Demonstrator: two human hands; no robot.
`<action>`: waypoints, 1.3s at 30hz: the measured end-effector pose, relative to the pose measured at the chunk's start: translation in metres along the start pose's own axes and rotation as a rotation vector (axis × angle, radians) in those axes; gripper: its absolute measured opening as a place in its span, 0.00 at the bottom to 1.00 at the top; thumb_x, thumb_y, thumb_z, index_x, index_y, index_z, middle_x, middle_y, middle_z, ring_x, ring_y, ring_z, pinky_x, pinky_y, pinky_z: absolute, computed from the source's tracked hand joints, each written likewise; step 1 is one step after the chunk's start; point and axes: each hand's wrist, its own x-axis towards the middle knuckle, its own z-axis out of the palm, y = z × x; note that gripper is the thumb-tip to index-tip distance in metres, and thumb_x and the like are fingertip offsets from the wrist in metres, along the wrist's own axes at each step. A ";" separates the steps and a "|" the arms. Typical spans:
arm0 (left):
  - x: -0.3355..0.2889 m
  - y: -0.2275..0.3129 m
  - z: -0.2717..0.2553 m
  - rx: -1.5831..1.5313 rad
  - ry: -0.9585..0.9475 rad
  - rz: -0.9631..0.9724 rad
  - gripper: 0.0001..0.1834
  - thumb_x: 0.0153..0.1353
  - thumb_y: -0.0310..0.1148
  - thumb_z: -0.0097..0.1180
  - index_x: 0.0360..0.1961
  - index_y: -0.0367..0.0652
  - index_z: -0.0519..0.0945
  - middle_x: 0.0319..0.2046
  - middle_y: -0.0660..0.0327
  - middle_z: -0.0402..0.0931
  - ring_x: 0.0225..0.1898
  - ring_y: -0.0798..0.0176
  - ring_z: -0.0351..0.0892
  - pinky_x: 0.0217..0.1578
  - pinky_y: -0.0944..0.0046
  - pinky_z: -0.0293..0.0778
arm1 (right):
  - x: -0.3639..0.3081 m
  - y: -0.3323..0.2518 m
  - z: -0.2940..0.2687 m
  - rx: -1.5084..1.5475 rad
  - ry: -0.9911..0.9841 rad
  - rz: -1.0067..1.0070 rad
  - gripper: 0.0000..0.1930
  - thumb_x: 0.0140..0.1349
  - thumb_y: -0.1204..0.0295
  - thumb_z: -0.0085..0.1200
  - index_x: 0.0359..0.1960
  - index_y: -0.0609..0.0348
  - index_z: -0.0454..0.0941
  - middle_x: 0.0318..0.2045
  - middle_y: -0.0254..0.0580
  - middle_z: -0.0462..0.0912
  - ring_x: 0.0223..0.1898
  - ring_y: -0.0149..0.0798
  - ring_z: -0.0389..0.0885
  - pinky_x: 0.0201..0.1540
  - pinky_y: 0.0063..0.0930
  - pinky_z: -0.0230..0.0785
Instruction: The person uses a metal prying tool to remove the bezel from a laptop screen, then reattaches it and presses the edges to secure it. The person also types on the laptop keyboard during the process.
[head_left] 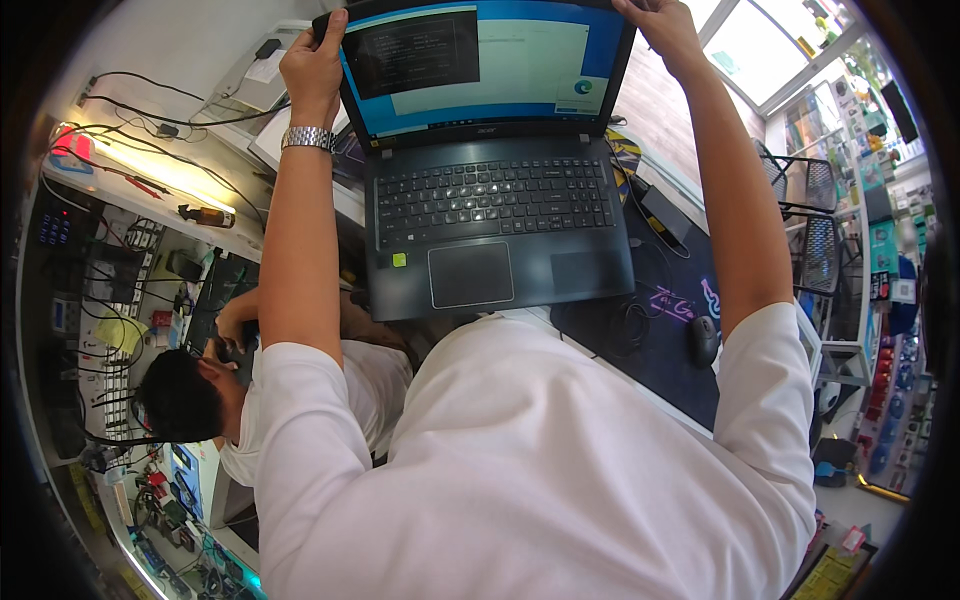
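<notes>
We are seeing the black, full-size clamshell laptop [492, 152] sitting open at 12 o'clock, the front edge of its base [530, 236] reaching toward our plain white short-sleeved shirt [540, 430]; what is bearing that base, we are unable to tell. At 11 o'clock our bare left hand [312, 72], wearing a silver metal-link watch [308, 138], is pinching the lid [545, 129] near its upper corner between thumb and fingers; at 1 o'clock our bare right hand [668, 38] is pinching the opposite corner, though the rim of the view is cutting off some of its fingers. We are judging the machine to be fairly heavy for so slight a grip, most of its weight sitting in the stiff base, while the thin lid is probably flexing under uneven pulling and its screen [520, 62] is counting as the fragile part. The smooth casing is likely offering little purchase, so for bearing the load we are favouring the base's side edges, at its 9 and 3 o'clock, with the fingers spreading underneath. As for looks, the lit screen is showing pale panels framed in blue, with a dark window [412, 52] lying toward its 10 o'clock; black keys [495, 197] are filling the upper base, a dark bright-rimmed touchpad [470, 274] is sitting toward 7 o'clock, and a small lime-green square sticker [399, 260] is showing toward 8 o'clock.
</notes>
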 end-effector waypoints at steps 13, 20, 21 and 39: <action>0.006 -0.002 0.002 -0.052 0.016 -0.042 0.22 0.65 0.40 0.77 0.48 0.29 0.88 0.40 0.59 0.89 0.39 0.71 0.84 0.42 0.71 0.77 | 0.021 -0.080 0.048 -0.315 -0.271 -0.207 0.12 0.60 0.66 0.73 0.42 0.56 0.94 0.34 0.51 0.93 0.36 0.42 0.91 0.43 0.34 0.82; 0.006 -0.002 0.000 -0.022 -0.001 -0.040 0.22 0.65 0.41 0.76 0.47 0.30 0.88 0.39 0.60 0.88 0.39 0.71 0.83 0.42 0.71 0.76 | 0.040 -0.083 0.071 -0.371 -0.302 -0.291 0.15 0.57 0.62 0.74 0.40 0.61 0.93 0.32 0.56 0.91 0.35 0.47 0.91 0.45 0.39 0.82; 0.007 -0.001 0.000 -0.036 -0.010 -0.047 0.20 0.66 0.39 0.76 0.47 0.31 0.87 0.40 0.60 0.87 0.40 0.71 0.83 0.43 0.71 0.77 | 0.043 -0.083 0.071 -0.369 -0.309 -0.286 0.16 0.56 0.62 0.74 0.40 0.61 0.93 0.32 0.57 0.91 0.35 0.48 0.91 0.46 0.40 0.82; -0.027 -0.038 -0.040 -0.086 0.010 -0.066 0.20 0.81 0.45 0.55 0.52 0.37 0.86 0.48 0.58 0.88 0.49 0.63 0.85 0.50 0.60 0.78 | 0.041 -0.091 0.075 -0.460 -0.301 -0.148 0.18 0.60 0.63 0.68 0.47 0.63 0.92 0.41 0.56 0.93 0.45 0.49 0.91 0.52 0.40 0.82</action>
